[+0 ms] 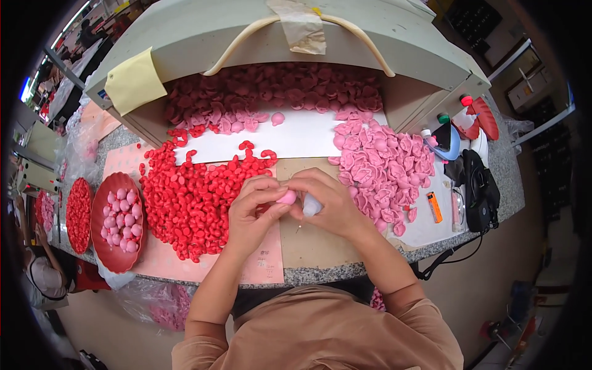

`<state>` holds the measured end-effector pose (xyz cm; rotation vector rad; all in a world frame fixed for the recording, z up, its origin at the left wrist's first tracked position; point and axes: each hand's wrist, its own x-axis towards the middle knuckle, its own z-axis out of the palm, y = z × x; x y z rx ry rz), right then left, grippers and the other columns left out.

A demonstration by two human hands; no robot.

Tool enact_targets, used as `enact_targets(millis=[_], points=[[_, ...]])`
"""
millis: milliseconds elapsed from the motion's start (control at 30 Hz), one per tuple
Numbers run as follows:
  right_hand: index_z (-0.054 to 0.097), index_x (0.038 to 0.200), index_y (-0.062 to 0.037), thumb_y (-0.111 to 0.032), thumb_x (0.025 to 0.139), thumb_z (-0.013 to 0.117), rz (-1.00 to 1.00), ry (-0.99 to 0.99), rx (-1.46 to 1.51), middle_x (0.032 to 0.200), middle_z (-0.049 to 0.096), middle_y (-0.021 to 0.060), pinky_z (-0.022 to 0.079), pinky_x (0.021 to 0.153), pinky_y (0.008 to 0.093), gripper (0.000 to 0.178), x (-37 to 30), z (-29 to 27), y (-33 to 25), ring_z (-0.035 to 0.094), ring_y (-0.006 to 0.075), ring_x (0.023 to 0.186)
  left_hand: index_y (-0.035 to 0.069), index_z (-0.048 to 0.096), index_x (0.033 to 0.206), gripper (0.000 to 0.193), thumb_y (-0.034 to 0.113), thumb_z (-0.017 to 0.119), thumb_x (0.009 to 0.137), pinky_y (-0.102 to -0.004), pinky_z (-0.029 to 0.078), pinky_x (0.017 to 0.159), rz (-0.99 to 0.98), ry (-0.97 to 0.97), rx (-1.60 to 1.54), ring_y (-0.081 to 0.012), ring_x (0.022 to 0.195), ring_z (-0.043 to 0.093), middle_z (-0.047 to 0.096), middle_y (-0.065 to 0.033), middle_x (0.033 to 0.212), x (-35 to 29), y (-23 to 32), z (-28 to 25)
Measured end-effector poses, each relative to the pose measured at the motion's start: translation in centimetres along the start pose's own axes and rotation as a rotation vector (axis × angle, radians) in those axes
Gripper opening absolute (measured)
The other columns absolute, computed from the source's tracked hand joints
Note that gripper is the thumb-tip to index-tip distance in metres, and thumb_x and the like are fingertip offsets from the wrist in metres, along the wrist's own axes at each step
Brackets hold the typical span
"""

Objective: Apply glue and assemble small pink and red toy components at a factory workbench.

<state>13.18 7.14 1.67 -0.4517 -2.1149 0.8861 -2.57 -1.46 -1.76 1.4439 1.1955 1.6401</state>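
Note:
Over the middle of the table my two hands meet at the fingertips. My left hand (254, 209) is closed, pinching a small round pink piece (287, 197) between thumb and fingers. In my right hand (333, 200) is a small whitish squeeze bottle (312, 205), tilted with its thin tip pointing down. The right fingertips also come close to the pink piece; whether they touch it, I cannot tell. Small curved red pieces (191, 206) lie in a wide heap by my left hand. Beyond my right hand spreads a heap of pink petal-like pieces (385, 163).
A grey hood-like box (228, 43) arches over more pieces at the back. At left stand a red scalloped dish (98, 256) with pink balls and a dish of red pieces (78, 216). An orange lighter-like object (434, 207), black bag (480, 191) and blue container (453, 147) are at right.

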Motion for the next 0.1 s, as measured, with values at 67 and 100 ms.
enact_targets(millis=[67,100], points=[[0.063,0.103,-0.005,-0.003,0.066,0.075,-0.025,0.036,0.028,0.099,0.061,0.0094,0.051,0.069,0.0283,0.039,-0.06,0.33,0.1,0.061,0.0191,0.083,0.008,0.066,0.102,0.027,-0.002,0.068,0.077,-0.0258,0.046,0.083,-0.081,0.047,-0.236,-0.0189,0.104,0.053,0.055,-0.0088,0.111,0.03,0.17,-0.29],[0.062,0.109,-0.0064,-0.007,0.068,0.077,0.038,0.007,0.155,0.102,0.061,0.0078,0.051,0.07,0.0283,0.044,-0.41,0.43,0.28,0.061,0.0212,0.086,0.008,0.066,0.102,0.027,-0.002,0.068,0.077,-0.0258,0.046,0.083,-0.075,0.034,-0.22,-0.0189,0.104,0.053,0.055,-0.0088,0.111,0.34,0.49,-0.55]])
